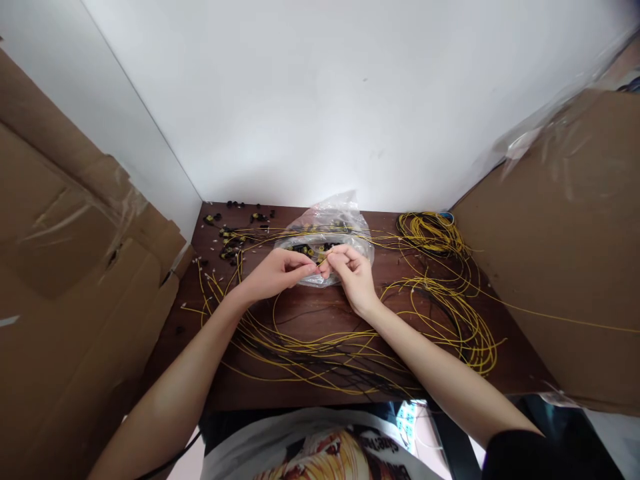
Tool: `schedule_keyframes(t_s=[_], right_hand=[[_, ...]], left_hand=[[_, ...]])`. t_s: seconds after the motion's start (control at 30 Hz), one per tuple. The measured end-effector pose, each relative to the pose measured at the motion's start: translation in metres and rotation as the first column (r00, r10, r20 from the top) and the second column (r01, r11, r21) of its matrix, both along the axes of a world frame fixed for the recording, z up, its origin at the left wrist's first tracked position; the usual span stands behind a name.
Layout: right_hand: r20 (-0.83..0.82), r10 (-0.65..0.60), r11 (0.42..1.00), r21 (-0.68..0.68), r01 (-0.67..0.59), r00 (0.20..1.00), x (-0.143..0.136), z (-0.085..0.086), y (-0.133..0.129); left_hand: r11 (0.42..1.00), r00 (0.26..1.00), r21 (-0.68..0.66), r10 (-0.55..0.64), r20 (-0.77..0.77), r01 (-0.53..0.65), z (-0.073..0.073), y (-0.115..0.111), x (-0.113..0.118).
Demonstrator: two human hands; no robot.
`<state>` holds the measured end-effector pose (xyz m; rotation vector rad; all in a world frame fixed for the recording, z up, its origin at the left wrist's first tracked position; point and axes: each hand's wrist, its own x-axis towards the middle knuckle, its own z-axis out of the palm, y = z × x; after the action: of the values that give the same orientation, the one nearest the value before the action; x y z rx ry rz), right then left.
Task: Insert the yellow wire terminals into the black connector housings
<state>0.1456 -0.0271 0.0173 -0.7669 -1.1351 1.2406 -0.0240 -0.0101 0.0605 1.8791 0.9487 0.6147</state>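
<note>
Both my hands pinched at one thin yellow wire

My left hand and right hand nearly meet, thumb and forefinger closed on the wire, over a crumpled clear plastic bag holding small black-and-yellow parts. The wire's tip is too small to make out. Loose yellow and black wires run beneath my forearms.

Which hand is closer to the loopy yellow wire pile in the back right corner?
Right. The right hand is left of the yellow wire pile and nearer the person; the left hand is farther left.
</note>
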Motion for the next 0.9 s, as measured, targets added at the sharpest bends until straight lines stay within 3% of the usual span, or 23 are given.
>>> schedule_keyframes(t_s=[0.27, 0.4, 0.47, 0.53, 0.63, 0.73, 0.9], right_hand=[[-0.200, -0.160, 0.986, 0.016, 0.167, 0.967, 0.004, 0.004, 0.004], [-0.134, -0.268, 0.962, 0.007, 0.272, 0.954, 0.008, 0.006, 0.006], [-0.047, -0.267, 0.964, 0.009, 0.267, 0.963, 0.009, 0.006, 0.006], [0.039, -0.197, 0.980, 0.023, 0.197, 0.980, 0.008, 0.005, 0.005], [0.171, 0.012, 0.998, 0.052, -0.021, 0.985, 0.005, 0.005, -0.001], [0.395, 0.173, 0.966, 0.110, -0.234, 0.902, 0.000, 0.005, -0.011], [0.658, 0.127, 0.906, 0.228, -0.358, 0.742, -0.010, 0.006, -0.025]], left_hand=[[0.993, 0.993, -0.080, -0.095, -0.065, 0.090, 0.001, 0.001, -0.003], [0.980, 0.987, -0.133, -0.157, -0.045, 0.150, 0.003, 0.000, -0.003], [0.978, 0.988, -0.142, -0.155, -0.015, 0.151, 0.004, -0.001, -0.003], [0.980, 0.992, -0.155, -0.126, 0.023, 0.128, 0.005, -0.001, -0.003], [0.982, 0.993, -0.172, -0.057, 0.102, 0.074, 0.004, 0.000, -0.005], [0.983, 0.979, -0.184, 0.043, 0.198, -0.006, 0.003, 0.001, -0.007], [0.973, 0.942, -0.202, 0.168, 0.289, -0.112, 0.000, 0.002, -0.007]])
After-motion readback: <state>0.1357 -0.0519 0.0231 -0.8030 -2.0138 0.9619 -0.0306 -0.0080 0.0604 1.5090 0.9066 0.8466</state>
